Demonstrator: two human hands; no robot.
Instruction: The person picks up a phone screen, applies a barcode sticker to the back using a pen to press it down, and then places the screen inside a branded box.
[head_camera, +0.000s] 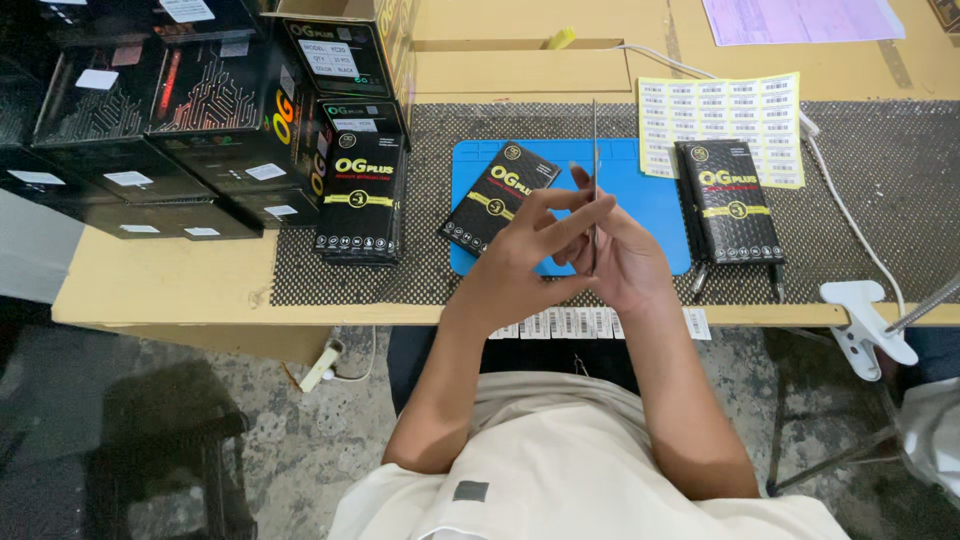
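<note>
Figure. A thin, flat, rigid panel (595, 170), seen edge-on as a narrow dark line, was held upright between both hands above the front edge of the blue work mat (660, 205). The right hand (625, 265) supported the panel from behind and below, palm turned inward, its fingers closed against the lower part of the panel. The left hand (520, 265) lay in front of it, with the fingers (575, 222) stretched across toward the panel's face; whether they pinched it or merely brushed it could not be told.

Judged from the hold, good practice here was to grip by the edges only, keep the fingertips off the broad faces, and keep the panel vertical so it did not flex.

A small black box with a yellow band (497, 197) lay tilted on the mat just left of the hands. A stack of like boxes (732, 200) rested to the right on the dotted anti-slip mesh (880, 190), partly over a yellow label sheet (720, 115). Another stack of black boxes (362, 195) stood to the left, beside larger black cartons (150, 130). Strips of small white labels (560, 323) hung along the near edge of the table (180, 285), and a white clamp (865, 320) gripped that edge at the right.
</note>
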